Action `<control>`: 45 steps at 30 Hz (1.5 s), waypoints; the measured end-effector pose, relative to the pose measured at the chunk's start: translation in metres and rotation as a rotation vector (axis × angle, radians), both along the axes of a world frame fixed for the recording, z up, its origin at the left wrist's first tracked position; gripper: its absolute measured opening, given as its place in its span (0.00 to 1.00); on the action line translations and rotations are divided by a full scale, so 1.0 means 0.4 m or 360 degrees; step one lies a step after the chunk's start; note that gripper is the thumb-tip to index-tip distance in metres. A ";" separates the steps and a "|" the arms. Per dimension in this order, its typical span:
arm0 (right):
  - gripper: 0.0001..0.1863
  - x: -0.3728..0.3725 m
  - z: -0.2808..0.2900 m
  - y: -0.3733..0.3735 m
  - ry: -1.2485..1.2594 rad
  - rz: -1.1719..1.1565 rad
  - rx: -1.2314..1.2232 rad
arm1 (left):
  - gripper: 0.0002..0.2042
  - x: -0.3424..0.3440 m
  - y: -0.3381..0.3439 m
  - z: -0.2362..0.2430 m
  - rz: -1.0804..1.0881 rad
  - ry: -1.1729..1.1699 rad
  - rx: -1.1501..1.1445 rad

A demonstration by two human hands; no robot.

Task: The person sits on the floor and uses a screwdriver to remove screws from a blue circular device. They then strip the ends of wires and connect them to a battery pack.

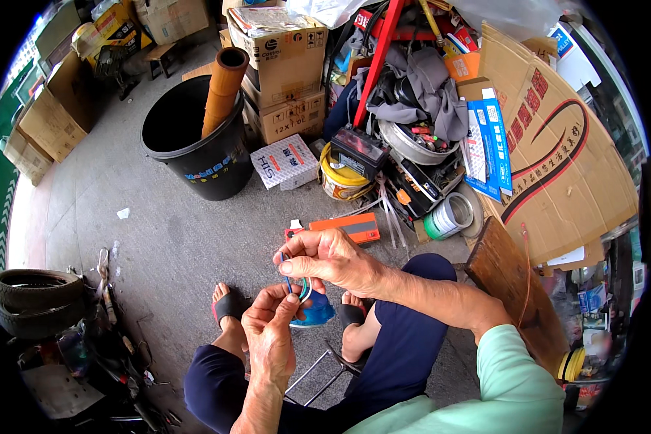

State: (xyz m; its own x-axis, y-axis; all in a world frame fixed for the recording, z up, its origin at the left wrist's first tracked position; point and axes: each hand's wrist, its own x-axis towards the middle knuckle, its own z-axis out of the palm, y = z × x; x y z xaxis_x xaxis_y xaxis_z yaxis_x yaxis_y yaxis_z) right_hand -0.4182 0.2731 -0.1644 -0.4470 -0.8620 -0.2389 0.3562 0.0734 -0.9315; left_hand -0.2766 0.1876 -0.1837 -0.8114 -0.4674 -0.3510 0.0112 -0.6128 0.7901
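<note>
– What do the left hand [271, 322] and right hand [337, 262] cover?
– The ends of the thin strands [309, 288]; the grip hides where they stop.
– And the blue round thing [316, 312] just right of the left hand?
– Partly behind that hand. I can't tell whether the two touch.
– The orange box [356, 227] beyond the right hand?
– Part of it goes behind that hand.
– Farther off, ahead and left of both hands?
– The lower end of the bamboo tube [224, 94] is out of sight inside the black bucket [220, 160].
– And well left?
– The dark clutter [86, 354] is too jumbled to name. Below, the left forearm [259, 412] is cut by the lower edge.
</note>
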 end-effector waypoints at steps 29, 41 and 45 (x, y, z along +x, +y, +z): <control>0.08 0.004 0.003 -0.004 0.0191 -0.0013 -0.0144 | 0.07 0.019 -0.014 0.022 -0.0015 -0.0077 0.0238; 0.07 -0.064 0.012 0.008 -0.0096 -0.0384 -0.0195 | 0.06 0.018 -0.009 0.025 0.0042 -0.0196 0.0109; 0.08 -0.055 0.034 0.020 0.0171 -0.0211 -0.0082 | 0.05 0.019 -0.012 0.005 0.0144 -0.0163 -0.0044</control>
